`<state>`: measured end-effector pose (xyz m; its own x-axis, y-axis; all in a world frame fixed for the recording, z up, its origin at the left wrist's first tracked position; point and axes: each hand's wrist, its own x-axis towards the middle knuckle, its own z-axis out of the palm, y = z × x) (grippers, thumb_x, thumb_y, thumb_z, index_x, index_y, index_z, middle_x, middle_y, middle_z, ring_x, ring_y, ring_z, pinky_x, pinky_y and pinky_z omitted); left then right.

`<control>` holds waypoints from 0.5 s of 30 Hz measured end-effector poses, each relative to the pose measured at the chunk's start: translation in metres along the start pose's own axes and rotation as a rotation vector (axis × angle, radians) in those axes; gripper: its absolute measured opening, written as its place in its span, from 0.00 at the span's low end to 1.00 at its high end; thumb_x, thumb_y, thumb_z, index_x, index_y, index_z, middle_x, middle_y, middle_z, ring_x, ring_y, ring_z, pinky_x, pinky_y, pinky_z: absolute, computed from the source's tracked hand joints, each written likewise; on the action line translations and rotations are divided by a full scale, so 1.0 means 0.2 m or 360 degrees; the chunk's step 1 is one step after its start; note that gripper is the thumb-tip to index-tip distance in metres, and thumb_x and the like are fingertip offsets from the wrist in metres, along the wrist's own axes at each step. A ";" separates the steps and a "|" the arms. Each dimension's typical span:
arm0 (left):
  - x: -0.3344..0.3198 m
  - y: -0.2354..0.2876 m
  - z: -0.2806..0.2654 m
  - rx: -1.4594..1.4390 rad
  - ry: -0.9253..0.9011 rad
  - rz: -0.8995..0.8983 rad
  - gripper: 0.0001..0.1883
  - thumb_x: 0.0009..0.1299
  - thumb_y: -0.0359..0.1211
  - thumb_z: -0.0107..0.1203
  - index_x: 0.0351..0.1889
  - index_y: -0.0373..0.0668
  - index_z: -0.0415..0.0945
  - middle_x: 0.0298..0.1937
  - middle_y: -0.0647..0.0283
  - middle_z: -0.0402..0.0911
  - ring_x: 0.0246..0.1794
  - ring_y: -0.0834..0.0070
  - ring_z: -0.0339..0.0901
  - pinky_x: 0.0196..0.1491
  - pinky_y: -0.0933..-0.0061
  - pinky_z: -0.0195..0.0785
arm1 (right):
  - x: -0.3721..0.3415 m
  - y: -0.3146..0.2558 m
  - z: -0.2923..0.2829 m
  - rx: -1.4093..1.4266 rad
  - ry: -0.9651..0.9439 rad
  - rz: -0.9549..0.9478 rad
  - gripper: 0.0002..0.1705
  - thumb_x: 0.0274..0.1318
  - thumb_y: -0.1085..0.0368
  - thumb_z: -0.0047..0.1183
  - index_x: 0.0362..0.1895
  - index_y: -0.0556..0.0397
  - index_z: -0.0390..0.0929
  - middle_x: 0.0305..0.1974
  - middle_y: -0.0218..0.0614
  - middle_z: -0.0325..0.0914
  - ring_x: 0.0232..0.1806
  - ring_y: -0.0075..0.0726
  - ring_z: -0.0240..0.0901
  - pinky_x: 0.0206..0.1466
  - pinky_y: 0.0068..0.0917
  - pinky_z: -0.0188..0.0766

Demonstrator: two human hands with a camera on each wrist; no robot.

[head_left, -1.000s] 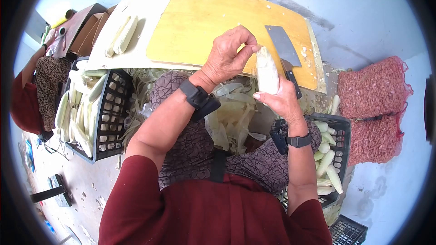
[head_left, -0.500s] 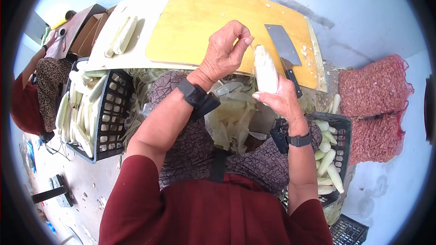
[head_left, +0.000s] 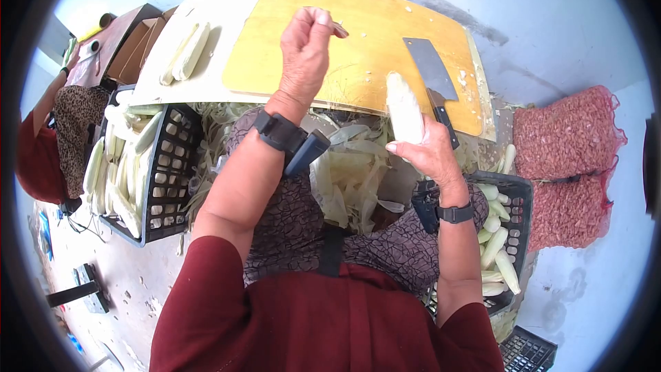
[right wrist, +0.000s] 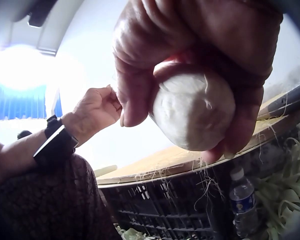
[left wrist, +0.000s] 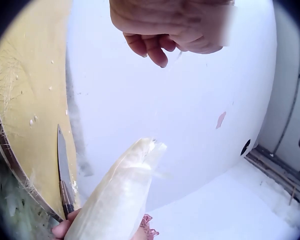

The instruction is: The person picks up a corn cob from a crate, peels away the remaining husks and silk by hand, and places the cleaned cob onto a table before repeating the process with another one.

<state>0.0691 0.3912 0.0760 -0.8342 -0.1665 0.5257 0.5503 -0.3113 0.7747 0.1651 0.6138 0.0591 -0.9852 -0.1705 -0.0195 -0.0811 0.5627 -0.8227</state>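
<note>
My right hand [head_left: 430, 148] grips the lower part of an ear of corn [head_left: 404, 107] in thin pale husk, its tip pointing up and away. In the right wrist view the ear's blunt cut base [right wrist: 195, 112] faces the camera, with fingers wrapped round it. My left hand [head_left: 305, 48] is raised over the yellow board [head_left: 275, 41], apart from the ear, thumb and fingertips together. A fine strand of corn silk [left wrist: 179, 55] hangs from its fingers in the left wrist view. Right of the ear, a cleaver [head_left: 430, 69] lies on the board.
Two ears [head_left: 186, 55] lie on the white board. Black crates of ears stand left [head_left: 169, 172] and right [head_left: 523, 213]. Loose husks [head_left: 351, 172] lie between the knees. Reddish mesh sacks [head_left: 568, 165] sit at right. Another person [head_left: 41, 145] is at far left; a plastic bottle [right wrist: 243, 205] stands below the table.
My left hand has drawn away from the ear's tip, up and to the left over the yellow board. The right hand holds the ear in nearly the same place.
</note>
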 end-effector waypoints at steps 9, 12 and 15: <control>-0.02 0.06 -0.02 -0.0024 -0.0374 -0.0261 0.09 0.69 0.29 0.50 0.25 0.40 0.70 0.31 0.66 0.73 0.33 0.77 0.73 0.41 0.71 0.70 | 0.01 0.02 -0.01 0.0070 0.0126 0.0014 0.26 0.31 0.61 0.69 0.36 0.61 0.74 0.30 0.43 0.78 0.32 0.37 0.75 0.39 0.31 0.71; -0.05 0.06 0.04 -0.0069 -0.0367 -0.0362 0.03 0.62 0.23 0.56 0.28 0.39 0.74 0.35 0.66 0.74 0.35 0.80 0.72 0.43 0.75 0.69 | 0.01 0.01 -0.01 0.0043 0.0126 -0.0011 0.25 0.31 0.61 0.69 0.36 0.61 0.75 0.30 0.43 0.78 0.31 0.37 0.75 0.39 0.31 0.71; -0.07 0.03 0.05 0.0392 -0.0640 -0.0091 0.10 0.61 0.24 0.57 0.41 0.39 0.79 0.36 0.68 0.75 0.38 0.82 0.71 0.46 0.79 0.66 | 0.01 0.02 -0.01 0.0057 0.0140 -0.0027 0.25 0.31 0.61 0.69 0.35 0.61 0.75 0.30 0.43 0.78 0.31 0.37 0.75 0.39 0.31 0.71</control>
<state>0.0846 0.4013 0.0777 -0.8106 0.2347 0.5365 0.5364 -0.0700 0.8410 0.1632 0.6165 0.0565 -0.9933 -0.1072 0.0430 -0.0937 0.5310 -0.8422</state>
